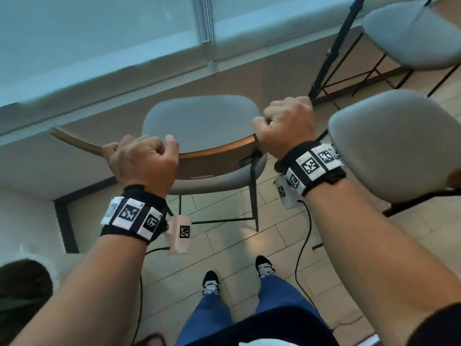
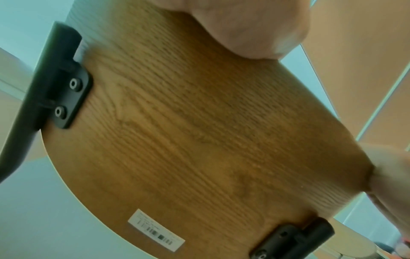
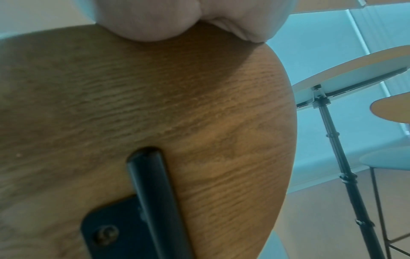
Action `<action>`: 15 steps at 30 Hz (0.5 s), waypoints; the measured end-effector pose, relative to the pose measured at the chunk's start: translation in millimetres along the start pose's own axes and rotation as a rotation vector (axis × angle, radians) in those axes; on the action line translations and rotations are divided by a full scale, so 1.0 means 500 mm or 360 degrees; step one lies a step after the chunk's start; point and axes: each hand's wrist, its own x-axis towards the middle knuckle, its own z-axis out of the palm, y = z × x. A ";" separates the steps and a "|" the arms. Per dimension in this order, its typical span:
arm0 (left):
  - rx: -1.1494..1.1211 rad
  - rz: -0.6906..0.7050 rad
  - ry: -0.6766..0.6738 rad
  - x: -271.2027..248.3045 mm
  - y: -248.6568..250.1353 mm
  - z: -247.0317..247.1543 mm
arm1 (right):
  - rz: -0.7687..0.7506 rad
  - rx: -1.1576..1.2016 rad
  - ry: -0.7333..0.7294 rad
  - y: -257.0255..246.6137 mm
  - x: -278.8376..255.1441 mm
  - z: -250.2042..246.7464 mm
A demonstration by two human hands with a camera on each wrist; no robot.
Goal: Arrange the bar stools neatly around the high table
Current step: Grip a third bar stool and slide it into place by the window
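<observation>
A bar stool with a grey seat and a curved wooden backrest stands in front of me, facing the window wall. My left hand grips the top edge of the backrest near its left side. My right hand grips the backrest's right end. In the left wrist view the backrest's wood-grain rear face fills the frame, with black brackets and a barcode label, and my palm is at the top. The right wrist view shows the same wood under my palm.
A second grey stool stands close on the right, almost touching my right wrist. A third stool is at the back right beside a black tripod pole. A pale table with a black leg is at the left. Cables hang from both wrists over the tiled floor.
</observation>
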 end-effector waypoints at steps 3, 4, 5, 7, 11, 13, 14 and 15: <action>-0.0020 0.0110 0.0009 0.022 -0.039 0.002 | 0.0080 -0.0031 0.0072 -0.033 -0.018 0.010; -0.0038 0.0143 0.0012 0.031 -0.051 0.004 | 0.0108 -0.0035 0.0092 -0.044 -0.024 0.012; -0.0064 0.0163 0.0004 0.041 -0.061 0.006 | 0.0128 -0.0032 0.0109 -0.056 -0.030 0.013; -0.0114 0.0191 -0.0006 0.060 -0.081 0.007 | 0.0161 -0.0022 0.0120 -0.084 -0.041 0.015; -0.0278 0.0276 -0.0076 0.124 -0.119 0.009 | 0.0183 -0.0018 0.0095 -0.137 -0.049 0.031; -0.0372 0.0305 -0.0172 0.154 -0.128 0.011 | 0.0119 0.0015 0.0056 -0.147 -0.047 0.035; -0.0371 0.0341 -0.0213 0.160 -0.129 0.014 | 0.0086 0.0075 0.0054 -0.144 -0.042 0.032; -0.0336 0.0386 -0.0239 0.159 -0.123 0.017 | 0.0083 0.0163 0.0066 -0.135 -0.034 0.027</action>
